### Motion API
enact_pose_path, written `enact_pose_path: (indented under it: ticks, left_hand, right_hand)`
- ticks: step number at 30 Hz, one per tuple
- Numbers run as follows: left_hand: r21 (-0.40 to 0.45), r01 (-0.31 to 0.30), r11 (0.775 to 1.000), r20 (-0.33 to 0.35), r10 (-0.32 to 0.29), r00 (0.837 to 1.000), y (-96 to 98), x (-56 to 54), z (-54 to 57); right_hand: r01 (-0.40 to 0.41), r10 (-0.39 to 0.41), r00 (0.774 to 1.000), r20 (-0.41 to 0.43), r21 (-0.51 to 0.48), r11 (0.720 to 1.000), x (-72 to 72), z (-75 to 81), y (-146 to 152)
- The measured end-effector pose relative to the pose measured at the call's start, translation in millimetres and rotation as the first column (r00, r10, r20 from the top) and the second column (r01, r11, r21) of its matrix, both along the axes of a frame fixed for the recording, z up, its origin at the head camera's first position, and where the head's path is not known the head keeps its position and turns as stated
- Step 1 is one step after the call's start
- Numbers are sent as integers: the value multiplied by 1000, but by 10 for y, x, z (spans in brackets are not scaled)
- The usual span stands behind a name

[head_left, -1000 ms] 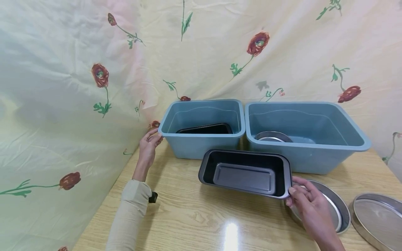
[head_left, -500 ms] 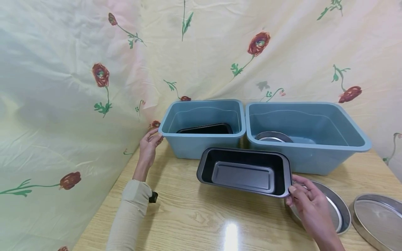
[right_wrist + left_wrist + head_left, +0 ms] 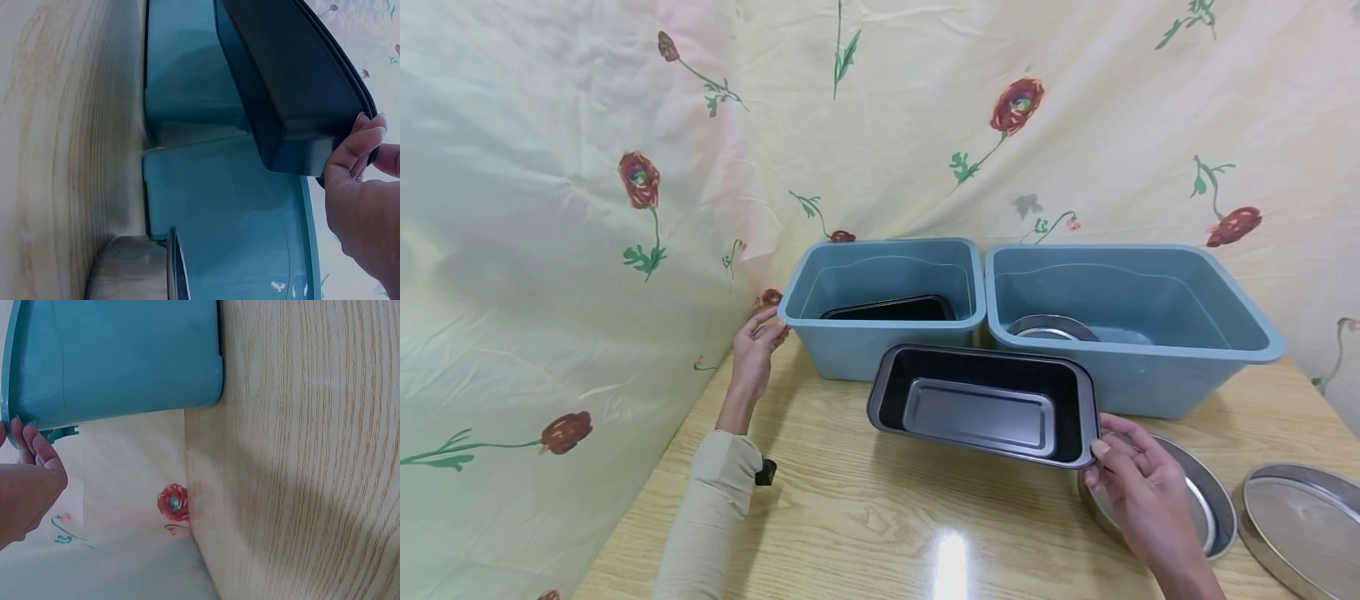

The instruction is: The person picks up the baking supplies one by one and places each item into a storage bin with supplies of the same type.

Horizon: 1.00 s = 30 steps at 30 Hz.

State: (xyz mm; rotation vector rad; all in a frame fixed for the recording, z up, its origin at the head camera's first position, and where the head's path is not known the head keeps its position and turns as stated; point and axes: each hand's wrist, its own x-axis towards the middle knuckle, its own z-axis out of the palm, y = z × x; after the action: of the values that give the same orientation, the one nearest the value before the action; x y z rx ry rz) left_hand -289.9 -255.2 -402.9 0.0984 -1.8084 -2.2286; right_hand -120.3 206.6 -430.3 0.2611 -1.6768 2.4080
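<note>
My right hand (image 3: 1142,492) pinches the right-end rim of a dark loaf pan (image 3: 977,412), thumb on top and fingers beneath. The pan hangs above the table, its inside tilted towards me; in the right wrist view the underside of the loaf pan (image 3: 294,69) shows. At the left, my left hand (image 3: 755,350) grips the front left corner of the left blue bin's rim (image 3: 880,322). In the left wrist view the fingers of my left hand (image 3: 31,478) curl at the rim of the blue bin (image 3: 125,356). Another dark pan (image 3: 895,309) lies inside that bin, partly hidden.
Beside it stands a second blue bin (image 3: 1120,354) holding a round metal pan (image 3: 1052,327). On the wooden table (image 3: 820,517), one round metal pan (image 3: 1206,500) lies behind my right hand and another round pan (image 3: 1303,525) at the far right. A flowered cloth (image 3: 910,125) hangs behind.
The loaf pan in my right hand has risen slightly and shifted a little left, towards the bins. My left hand has stayed at the bin's corner.
</note>
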Motion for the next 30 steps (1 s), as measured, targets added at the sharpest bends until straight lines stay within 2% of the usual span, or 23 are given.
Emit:
enact_pose_path:
  ticks: [5, 13, 23, 30]
  left_hand:
    - [4, 0, 1000, -8, 0, 1000, -4, 3, -6]
    - [25, -2, 1000, -20, 3, 1000, -4, -3, -12]
    - [26, -3, 1000, -22, 3, 1000, -3, 0, -11]
    - [22, 1, 1000, -17, -1, 1000, 1, 8, -6]
  right_hand:
    - [-8, 8, 1000, -22, -16, 1000, -21, 22, -19]
    - [4, -4, 1000, 1, -15, 1000, -38, 41, -46]
    - [-26, 21, 997, -68, -75, 997, -67, 80, -76]
    - [-45, 36, 996, -85, -110, 993, -85, 117, -101]
